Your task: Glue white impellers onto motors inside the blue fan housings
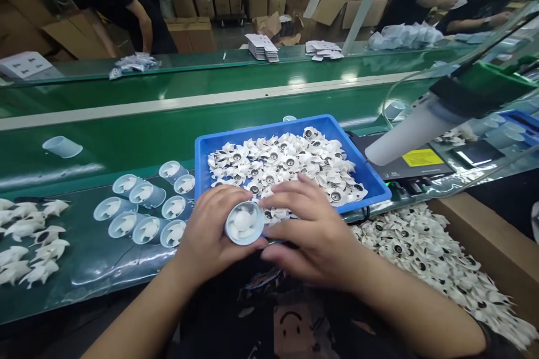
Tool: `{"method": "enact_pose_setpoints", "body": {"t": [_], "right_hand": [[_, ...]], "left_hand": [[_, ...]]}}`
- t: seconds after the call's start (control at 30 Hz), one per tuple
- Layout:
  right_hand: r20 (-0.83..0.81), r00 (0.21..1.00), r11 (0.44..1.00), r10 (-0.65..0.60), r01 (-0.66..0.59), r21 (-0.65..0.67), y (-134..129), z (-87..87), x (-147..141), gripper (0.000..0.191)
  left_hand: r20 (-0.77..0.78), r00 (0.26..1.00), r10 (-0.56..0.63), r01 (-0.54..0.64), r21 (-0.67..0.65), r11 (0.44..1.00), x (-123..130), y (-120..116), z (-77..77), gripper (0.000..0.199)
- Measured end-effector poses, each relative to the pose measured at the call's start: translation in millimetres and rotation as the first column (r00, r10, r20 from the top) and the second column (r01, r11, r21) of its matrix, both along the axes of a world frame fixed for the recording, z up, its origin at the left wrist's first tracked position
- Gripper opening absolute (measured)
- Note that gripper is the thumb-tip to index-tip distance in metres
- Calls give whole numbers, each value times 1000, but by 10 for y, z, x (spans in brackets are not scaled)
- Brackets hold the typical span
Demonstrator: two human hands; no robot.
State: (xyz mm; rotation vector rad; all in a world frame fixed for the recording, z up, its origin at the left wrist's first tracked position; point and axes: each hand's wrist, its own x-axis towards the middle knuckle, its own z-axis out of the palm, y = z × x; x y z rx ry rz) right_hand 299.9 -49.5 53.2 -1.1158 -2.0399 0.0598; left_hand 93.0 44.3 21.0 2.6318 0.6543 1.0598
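My left hand (210, 230) is wrapped round a light-blue translucent cup (245, 224) with a white fan wheel inside, its round opening facing me. Close by on the right, my right hand (311, 230) has its fingers apart, the fingertips near the cup's side; nothing shows in its grip. Behind both hands is a blue tray (265, 129) heaped with white fan wheels (290, 161). Several similar cups (146, 194) with fan wheels inside stand grouped to the left of my left hand. More loose fan wheels (25, 227) lie at the far left.
A carton (492, 235) of fan wheels is at the right. A white nozzle (412, 129) hangs over a black device (408, 157). Beyond runs a green conveyor (168, 118) carrying a lying cup (62, 147). Across it are people's arms (141, 22), white card stacks (261, 47) and cardboard boxes.
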Motion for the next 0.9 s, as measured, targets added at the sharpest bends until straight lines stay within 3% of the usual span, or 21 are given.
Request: {"method": "enact_pose_setpoints", "body": {"t": [0.1,0.2,0.33,0.47,0.6,0.67,0.77,0.9], "right_hand": [[-81,996,997,42,-36,74,12,-7,25,31],[47,999,999,7,-6,-34,42,-72,7,58],[-19,1000,1000,-6,6,-4,83,-181,-33,40],[16,1000,999,-7,8,-38,90,-190,-35,53],[-65,998,999,2,1,45,77,-146,-28,30],[-64,997,997,46,-42,70,73,-141,-36,35],[19,999,999,31,-31,8,59,-161,-58,54],[12,1000,1000,-13,12,27,8,-174,-91,42]], "left_hand": [[-2,1000,-14,14,4,1000,24,20,-12,54],[19,1000,-17,17,-2,1000,39,27,-14,54],[9,1000,-19,19,5,1000,78,15,-10,57],[6,1000,-10,10,-10,1000,97,-20,-15,57],[-16,1000,18,-18,-6,1000,81,-63,-9,54],[-9,1000,20,-20,-18,1000,73,-83,0,54],[1,999,32,-32,-10,999,59,-112,11,55],[-10,999,42,-42,12,999,33,-145,15,56]]}}
